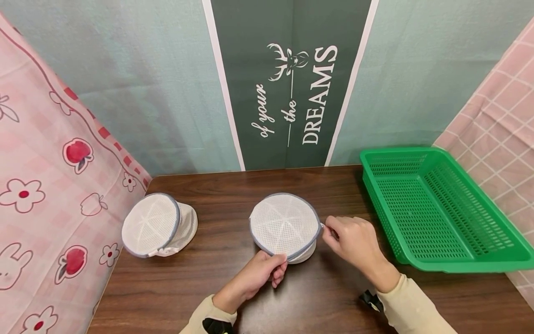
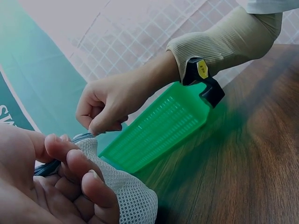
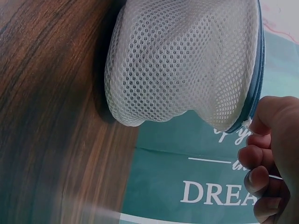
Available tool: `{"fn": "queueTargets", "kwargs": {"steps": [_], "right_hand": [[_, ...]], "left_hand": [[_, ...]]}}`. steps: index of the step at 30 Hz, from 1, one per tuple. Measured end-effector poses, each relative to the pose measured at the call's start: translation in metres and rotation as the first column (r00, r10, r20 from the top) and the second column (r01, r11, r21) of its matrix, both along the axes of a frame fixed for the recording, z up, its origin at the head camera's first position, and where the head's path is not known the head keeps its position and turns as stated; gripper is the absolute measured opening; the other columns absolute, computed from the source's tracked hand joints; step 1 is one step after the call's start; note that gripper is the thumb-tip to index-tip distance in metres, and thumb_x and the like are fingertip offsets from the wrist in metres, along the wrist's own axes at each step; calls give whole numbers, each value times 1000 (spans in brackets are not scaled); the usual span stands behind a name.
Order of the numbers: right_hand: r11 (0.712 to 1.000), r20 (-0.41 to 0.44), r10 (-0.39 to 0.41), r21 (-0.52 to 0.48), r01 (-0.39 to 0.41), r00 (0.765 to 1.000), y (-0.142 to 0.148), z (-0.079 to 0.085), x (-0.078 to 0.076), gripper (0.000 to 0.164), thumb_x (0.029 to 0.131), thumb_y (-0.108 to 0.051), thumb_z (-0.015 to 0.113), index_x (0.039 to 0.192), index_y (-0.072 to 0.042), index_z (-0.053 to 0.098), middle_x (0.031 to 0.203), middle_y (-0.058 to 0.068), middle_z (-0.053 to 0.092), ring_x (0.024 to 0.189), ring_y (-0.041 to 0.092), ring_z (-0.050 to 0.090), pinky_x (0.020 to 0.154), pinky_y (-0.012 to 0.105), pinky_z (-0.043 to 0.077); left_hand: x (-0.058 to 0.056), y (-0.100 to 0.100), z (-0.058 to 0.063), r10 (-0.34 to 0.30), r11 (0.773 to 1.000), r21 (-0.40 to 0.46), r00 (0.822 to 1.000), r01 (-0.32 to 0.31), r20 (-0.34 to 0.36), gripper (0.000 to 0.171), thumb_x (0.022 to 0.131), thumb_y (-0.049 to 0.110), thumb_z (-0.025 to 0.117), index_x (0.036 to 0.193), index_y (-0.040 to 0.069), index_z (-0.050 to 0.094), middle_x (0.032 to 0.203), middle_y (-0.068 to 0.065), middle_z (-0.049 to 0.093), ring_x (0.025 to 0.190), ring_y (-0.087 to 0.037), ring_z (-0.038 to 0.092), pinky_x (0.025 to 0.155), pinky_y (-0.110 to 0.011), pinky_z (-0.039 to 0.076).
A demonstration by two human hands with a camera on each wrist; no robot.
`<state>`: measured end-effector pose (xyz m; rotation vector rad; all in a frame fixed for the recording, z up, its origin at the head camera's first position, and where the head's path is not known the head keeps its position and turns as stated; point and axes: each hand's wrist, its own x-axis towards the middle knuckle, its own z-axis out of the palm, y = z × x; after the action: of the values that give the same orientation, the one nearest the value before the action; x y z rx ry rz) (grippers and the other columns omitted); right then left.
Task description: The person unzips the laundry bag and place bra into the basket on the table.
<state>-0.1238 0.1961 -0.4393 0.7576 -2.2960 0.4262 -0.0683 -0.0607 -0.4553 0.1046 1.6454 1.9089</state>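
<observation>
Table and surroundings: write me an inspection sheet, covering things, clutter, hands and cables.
Surface: brown wood-grain table.
Job's things: held mesh bag, white with a blue-grey edge; second bag, similar, at left; green basket at right.
Clutter: nothing seen.
Hands: left hand and right hand each pinch the held mesh bag's edge.
Cables: nothing seen.
Surroundings: printed cloth behind, pink cloth left, pink checked cloth right.

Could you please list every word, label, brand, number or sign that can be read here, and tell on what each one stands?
"of your": on the dark green panel
"the": on the same panel
"DREAMS": on the same panel
Yellow label on the right wrist band: too small and blurred to read.
</observation>
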Motion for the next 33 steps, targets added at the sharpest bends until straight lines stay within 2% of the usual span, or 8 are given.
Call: {"fn": "queueTargets", "kwargs": {"steps": [20,27,33], "right_hand": [[1000,-12,-20,5,20,1000,6,-2,-12,19,84,-18,53,66,-19,50,54,-11,38,44,10,33,43,25,24],[998,-1,-62,8,62,998,9,-5,-17,19,86,-18,53,67,-19,50,54,-10,39,43,14,35,41,27,24],[997,8,-72,17,71,997,9,-6,-17,21,87,-19,53,67,-19,49,54,-9,38,43,14,34,41,26,24]], "left_hand": [[-1,1,1,-24,1000,11,1000,24,-10,27,100,13,50,73,10,50,56,7,40,52,-6,39,52,-18,38],[0,1,0,-45,999,19,999,45,-7,27,100,13,49,73,10,50,55,7,39,52,-7,39,53,-18,38],[0,1,-1,-36,999,19,999,36,-5,27,100,13,49,73,10,50,55,7,39,52,-6,39,52,-18,38]]}}
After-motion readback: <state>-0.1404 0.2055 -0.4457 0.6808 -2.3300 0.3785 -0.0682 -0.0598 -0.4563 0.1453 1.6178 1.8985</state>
